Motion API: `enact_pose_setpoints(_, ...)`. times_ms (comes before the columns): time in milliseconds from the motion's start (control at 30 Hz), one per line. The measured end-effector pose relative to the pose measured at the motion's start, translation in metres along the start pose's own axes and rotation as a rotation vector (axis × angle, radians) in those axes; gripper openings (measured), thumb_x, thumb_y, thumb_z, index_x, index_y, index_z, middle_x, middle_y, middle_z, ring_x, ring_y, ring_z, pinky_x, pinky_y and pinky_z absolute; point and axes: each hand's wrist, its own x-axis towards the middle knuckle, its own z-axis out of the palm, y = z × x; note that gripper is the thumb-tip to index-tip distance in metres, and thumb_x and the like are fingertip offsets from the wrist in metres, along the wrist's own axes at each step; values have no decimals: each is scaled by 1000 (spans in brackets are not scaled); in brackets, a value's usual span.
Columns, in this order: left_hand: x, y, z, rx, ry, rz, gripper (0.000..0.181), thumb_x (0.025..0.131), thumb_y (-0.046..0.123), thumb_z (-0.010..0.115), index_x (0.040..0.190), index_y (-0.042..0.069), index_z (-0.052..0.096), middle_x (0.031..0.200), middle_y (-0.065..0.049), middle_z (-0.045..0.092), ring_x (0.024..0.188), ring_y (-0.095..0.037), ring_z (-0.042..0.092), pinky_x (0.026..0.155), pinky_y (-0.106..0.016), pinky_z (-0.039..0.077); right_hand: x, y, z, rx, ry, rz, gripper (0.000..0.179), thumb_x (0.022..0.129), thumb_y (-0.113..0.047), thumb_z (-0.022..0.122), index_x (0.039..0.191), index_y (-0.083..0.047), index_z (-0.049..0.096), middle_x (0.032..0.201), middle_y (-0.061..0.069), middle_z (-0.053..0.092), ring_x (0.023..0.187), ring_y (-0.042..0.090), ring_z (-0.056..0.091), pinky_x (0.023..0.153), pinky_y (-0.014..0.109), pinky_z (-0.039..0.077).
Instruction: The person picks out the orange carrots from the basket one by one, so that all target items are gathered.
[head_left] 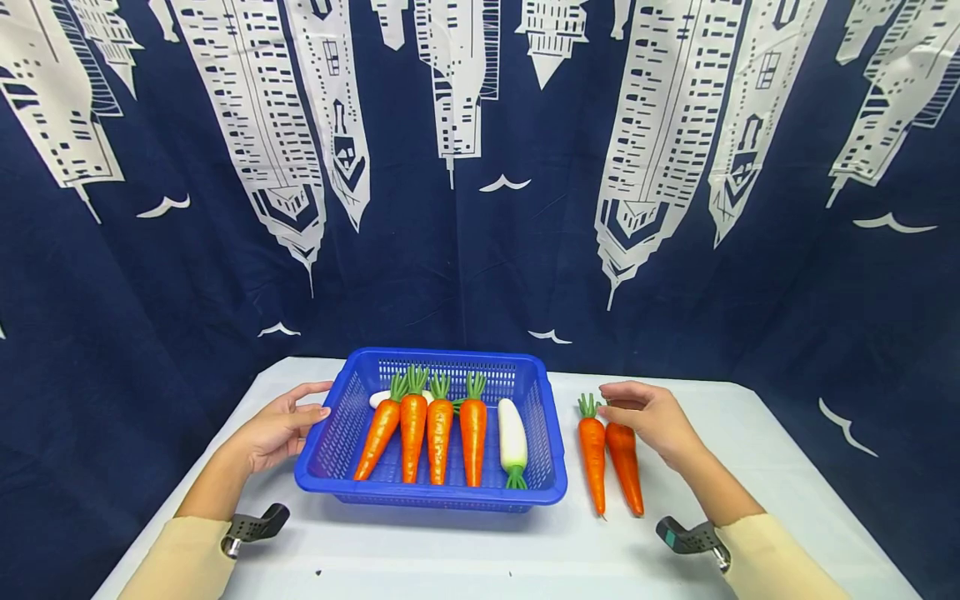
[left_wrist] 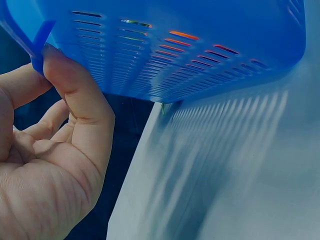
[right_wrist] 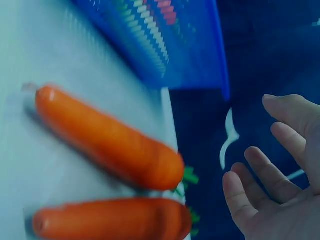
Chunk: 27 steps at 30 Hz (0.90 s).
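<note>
A blue plastic basket [head_left: 431,497] holds several orange carrots [head_left: 414,429] with green tops and a white radish [head_left: 512,437] on its right side. Behind the carrots, another white piece [head_left: 380,398] is partly hidden. My left hand [head_left: 281,429] pinches the basket's left rim between thumb and fingers, as the left wrist view shows at the rim [left_wrist: 42,42]. My right hand [head_left: 651,417] hovers by two carrots lying right of the basket, the nearer-to-basket carrot [head_left: 592,458] and the outer carrot [head_left: 624,467]. Its relaxed fingers [right_wrist: 240,197] hold nothing and overlap the outer carrot's top in the head view.
Everything stands on a white table [head_left: 420,554], whose back edge meets a dark blue curtain [head_left: 450,275] printed with white buildings and birds. Small dark specks [head_left: 318,572] dot the table near its front.
</note>
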Motion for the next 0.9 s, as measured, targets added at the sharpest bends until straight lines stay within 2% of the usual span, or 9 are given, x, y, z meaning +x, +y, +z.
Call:
enact_pose_setpoints(133,-1,0,0,1,1,-2,74,104,14,59,161,9,12,110,-2,71,93,-17,75,86,-39,64,-2,-16,7,45,-13,-48,46,90,-30,80,128,-6,70,126,17,72,114,28,70,99,40,60)
enact_pose_setpoints(367,-1,1,1,19,16,-5,73,104,15,60,161,10,14,110,-2,70,93,-17,75,85,-38,64,-3,-36,27,128,-61,-95,41,89,-26,81,124,-6,72,123,17,73,106,24,74,96,35,61)
enact_pose_setpoints(500,0,0,0,21,22,-6,73,104,15,60,161,10,14,110,-2,70,93,-16,75,85,-38,64,-4,-45,41,174,-105,-112,43,88,-24,83,124,-3,71,125,18,72,108,25,73,95,31,61)
enact_pose_setpoints(667,0,-2,-2,10,9,1,74,104,16,60,161,10,13,110,-2,70,94,-17,75,86,-39,64,-5,-57,54,217,-158,-113,45,87,-22,83,126,-2,70,125,17,72,111,22,73,101,33,58)
enact_pose_setpoints(900,0,-2,-1,9,12,-2,73,104,15,59,161,11,13,110,-1,70,93,-16,75,85,-39,64,-2,-71,66,247,-234,-112,41,88,-19,82,125,-4,71,123,13,74,111,22,73,101,37,58)
